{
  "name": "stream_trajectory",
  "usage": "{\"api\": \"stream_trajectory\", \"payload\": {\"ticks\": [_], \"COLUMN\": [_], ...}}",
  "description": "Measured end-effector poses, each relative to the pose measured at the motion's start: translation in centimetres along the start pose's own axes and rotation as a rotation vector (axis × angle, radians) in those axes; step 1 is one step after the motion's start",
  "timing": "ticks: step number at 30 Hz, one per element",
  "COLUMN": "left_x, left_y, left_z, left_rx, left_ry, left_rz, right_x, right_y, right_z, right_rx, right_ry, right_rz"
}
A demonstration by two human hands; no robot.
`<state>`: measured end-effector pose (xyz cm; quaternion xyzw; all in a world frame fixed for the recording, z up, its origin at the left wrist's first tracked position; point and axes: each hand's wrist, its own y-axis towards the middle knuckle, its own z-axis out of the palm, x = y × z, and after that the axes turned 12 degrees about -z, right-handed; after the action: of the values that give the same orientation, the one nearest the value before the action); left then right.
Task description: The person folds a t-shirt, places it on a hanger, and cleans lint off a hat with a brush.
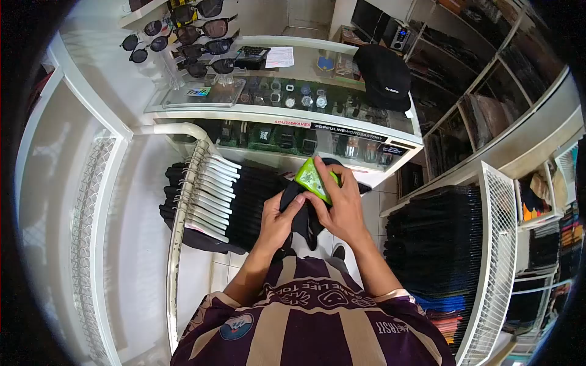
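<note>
In my right hand [343,207] is a small bright green block [309,177] with a pale, speckled face; its exact kind I cannot make out. The fingers wrap over its right side. My left hand [278,221] pinches black cloth [300,224] between thumb and fingers, just left of the block. Between the hands the cloth hangs down in folds, close to or against the block's lower edge. What sort of garment it is does not show clearly.
To the left, black garments on white hangers [210,195] fill a rack [178,256]. Ahead stands a glass display counter [360,135] with watches inside and a black cap [383,76] on top. Sunglasses [207,49] sit at the back left. More dark clothes [433,244] hang at right.
</note>
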<state>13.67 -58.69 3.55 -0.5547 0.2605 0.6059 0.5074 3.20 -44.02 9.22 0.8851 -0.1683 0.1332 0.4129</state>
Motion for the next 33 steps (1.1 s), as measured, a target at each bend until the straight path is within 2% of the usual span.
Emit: {"api": "stream_trajectory", "payload": {"ticks": [1,4,5,7,10,11,13,15,17,19,21,23,25,27,29,31,33], "left_x": [0.0,0.2,0.5,0.2,-0.1,0.0,0.0,0.3,0.2,0.5,1.0,0.9,0.9,1.0,0.3,0.3,0.5], "left_y": [0.0,-0.2,-0.2,0.1,-0.8,-0.8,-0.5,-0.4,-0.3,-0.3,-0.3,0.1,0.1,-0.1,0.2,0.1,0.3], "left_z": [0.2,0.6,0.4,0.3,0.6,0.6,0.6,0.2,0.3,0.7,1.0,1.0,0.8,0.4,0.7,0.6,0.4], "left_rx": [0.003,-0.065,-0.075,-0.087,-0.05,-0.04,-0.025,-0.063,-0.068,-0.087,-0.062,-0.031,-0.075,-0.081,-0.161,-0.15,-0.032], "left_ry": [0.004,-0.052,-0.058,-0.064,-0.058,-0.065,-0.071,-0.037,-0.02,-0.044,-0.036,-0.023,-0.018,-0.064,-0.052,-0.049,0.015], "left_rz": [0.002,0.094,0.114,0.144,0.054,0.026,0.006,0.11,0.131,0.11,0.061,0.029,0.09,0.09,0.179,0.16,0.049], "right_x": [-0.5,-4.1,-4.7,-3.1,-0.1,0.0,-2.9,-5.2,-5.4,-2.4,-0.4,-1.0,-3.7,-5.4,-4.5,-1.8,-0.7], "right_y": [-0.3,-0.9,-1.1,-0.7,-0.7,-0.9,-1.4,-1.4,-1.9,-1.1,-1.4,-2.0,-2.1,-2.1,-2.0,-1.2,-1.4], "right_z": [0.6,1.3,1.5,0.7,0.7,1.1,1.9,1.6,0.9,0.1,0.6,1.6,1.5,1.5,0.7,0.2,1.3], "right_rx": [-0.01,-0.117,-0.173,-0.237,-0.04,-0.037,-0.148,-0.211,-0.262,-0.249,-0.064,-0.069,-0.125,-0.228,-0.258,-0.153,-0.002], "right_ry": [-0.067,-0.057,-0.059,-0.045,0.014,-0.058,0.004,-0.097,-0.085,-0.038,-0.025,-0.033,0.034,-0.059,-0.083,-0.027,-0.003], "right_rz": [-0.027,0.225,0.244,0.194,0.014,-0.027,0.094,0.206,0.218,0.152,0.04,-0.008,0.165,0.243,0.207,0.112,-0.001]}}
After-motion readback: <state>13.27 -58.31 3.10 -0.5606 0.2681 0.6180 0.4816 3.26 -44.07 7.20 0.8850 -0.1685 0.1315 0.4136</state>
